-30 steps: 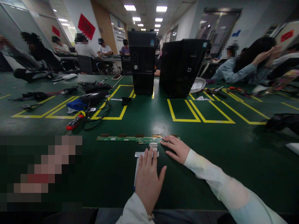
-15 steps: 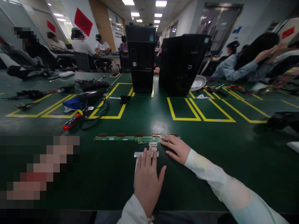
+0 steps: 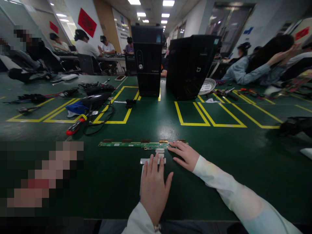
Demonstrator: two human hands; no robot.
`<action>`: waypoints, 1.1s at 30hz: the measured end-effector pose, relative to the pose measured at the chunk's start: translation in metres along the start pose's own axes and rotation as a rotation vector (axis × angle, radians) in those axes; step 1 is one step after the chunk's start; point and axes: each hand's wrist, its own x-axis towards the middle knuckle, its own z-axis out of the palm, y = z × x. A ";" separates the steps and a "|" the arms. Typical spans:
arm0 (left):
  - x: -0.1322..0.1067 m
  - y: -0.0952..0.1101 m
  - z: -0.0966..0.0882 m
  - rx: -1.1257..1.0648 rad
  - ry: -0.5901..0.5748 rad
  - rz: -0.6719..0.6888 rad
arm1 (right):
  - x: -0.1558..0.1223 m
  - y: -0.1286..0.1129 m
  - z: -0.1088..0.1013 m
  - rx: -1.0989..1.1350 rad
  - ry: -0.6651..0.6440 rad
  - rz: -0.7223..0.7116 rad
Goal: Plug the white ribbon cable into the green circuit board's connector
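The long, narrow green printed circuit board lies flat on the dark green tabletop, crosswise in front of the person, its right end partly covered by fingers. It looks light and fairly stiff, though so slim a strip would probably flex if raised by one end, so its long edges, held well apart, seem the best places to take hold. The copper-brown flexible tabs along its far edge look thin and easily creased (better left unpinched). At its near edge sits a small white rectangular connector, and the white flat ribbon cable just below it, mostly hidden under a hand, is likely soft, smooth and apt to slide. The left hand lies palm down over that cable, long fingers nearly together and thumb wide apart, gripping nothing that shows. The right hand has its fingers loosely spread, the tips resting at the board's right part; how hard they press, I cannot tell. Farther out, a red-and-black-handled screwdriver lies to the left, and two tall black computer towers stand beyond.
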 end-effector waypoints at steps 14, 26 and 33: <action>0.002 0.000 0.000 0.012 -0.024 -0.001 | 0.002 0.000 0.000 0.040 0.008 -0.010; 0.008 -0.006 -0.003 0.008 -0.041 0.070 | 0.001 0.002 0.000 0.043 -0.002 -0.024; 0.014 -0.020 -0.006 -0.034 -0.099 0.172 | 0.002 0.000 -0.003 0.053 -0.005 -0.016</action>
